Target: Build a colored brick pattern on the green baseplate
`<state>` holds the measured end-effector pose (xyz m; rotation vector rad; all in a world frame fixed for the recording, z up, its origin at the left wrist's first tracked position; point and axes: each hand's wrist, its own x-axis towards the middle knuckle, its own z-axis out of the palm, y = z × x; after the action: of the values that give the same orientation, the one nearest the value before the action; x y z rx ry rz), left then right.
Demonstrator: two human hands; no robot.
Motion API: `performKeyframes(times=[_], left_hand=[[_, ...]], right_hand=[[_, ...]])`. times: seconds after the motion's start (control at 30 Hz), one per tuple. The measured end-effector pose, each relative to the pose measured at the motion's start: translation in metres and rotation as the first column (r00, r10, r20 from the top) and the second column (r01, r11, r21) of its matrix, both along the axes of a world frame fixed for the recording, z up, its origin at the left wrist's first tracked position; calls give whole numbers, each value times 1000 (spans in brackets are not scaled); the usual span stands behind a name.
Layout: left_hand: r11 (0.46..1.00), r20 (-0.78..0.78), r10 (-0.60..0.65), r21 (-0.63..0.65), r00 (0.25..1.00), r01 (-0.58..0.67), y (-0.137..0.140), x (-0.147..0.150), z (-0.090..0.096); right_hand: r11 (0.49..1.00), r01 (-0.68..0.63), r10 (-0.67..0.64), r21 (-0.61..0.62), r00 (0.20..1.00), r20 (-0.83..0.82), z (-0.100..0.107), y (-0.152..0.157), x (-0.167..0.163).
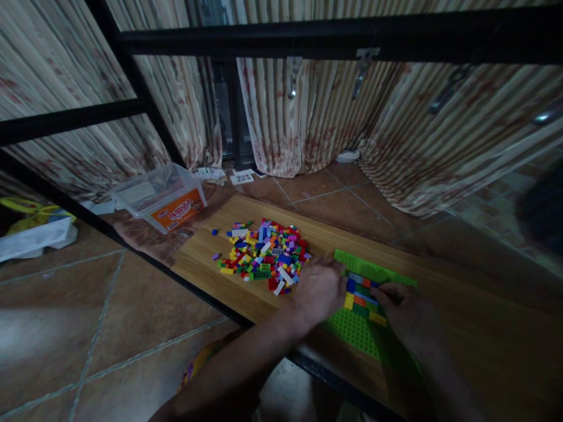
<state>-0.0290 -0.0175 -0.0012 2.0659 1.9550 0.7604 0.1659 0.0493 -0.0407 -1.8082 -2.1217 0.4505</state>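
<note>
Your left hand (319, 290) is resting on the near-left edge of the green baseplate (373, 271), fingers curled loosely over a blue brick — whether that grip is actually closing on a brick, you cannot tell from here. Your right hand (407, 313) is lying on the plate's right side, fingertips pressing against the small stack of bricks (361, 296) — blue, yellow, orange, green — sitting mid-plate; its grip is likewise unclear. The baseplate is lying flat on the wooden bench (461, 328), just right of the loose pile of bricks (264, 257). A clear plastic tub (160, 196) with an orange label is standing at the bench's far-left corner.
</note>
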Motion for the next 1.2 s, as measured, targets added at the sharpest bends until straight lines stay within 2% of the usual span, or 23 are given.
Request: performKeyframes(times=[0.1,0.27,0.4,0.53,0.63,0.87,1.07,1.2], left_hand=[[992,112,118,38,987,-123,7,-26,3],[950,269,278,68,922,-306,11,-61,14],[921,342,334,81,878,-382,10,-78,20],[901,399,365,75,841,-427,10,-86,21],[900,430,371,52,823,-433,11,-87,21],[904,445,371,25,815,-426,9,-86,23],[910,453,366,8,813,-415,7,-87,23],[915,461,351,17,815,-404,7,-86,23]], right_hand=[[991,-30,30,133,1000,-1,-1,-3,-4],[919,-188,262,346,948,-181,5,-20,-30],[865,-350,455,358,849,-269,8,-46,-65],[783,-490,595,382,769,-235,2,-70,-99],[748,-537,631,391,758,-166,-2,-82,-120],[787,-523,576,327,812,-88,-6,-90,-140],[803,-488,535,341,844,-52,-13,-90,-149],[816,-480,531,323,843,-89,-11,-89,-150]])
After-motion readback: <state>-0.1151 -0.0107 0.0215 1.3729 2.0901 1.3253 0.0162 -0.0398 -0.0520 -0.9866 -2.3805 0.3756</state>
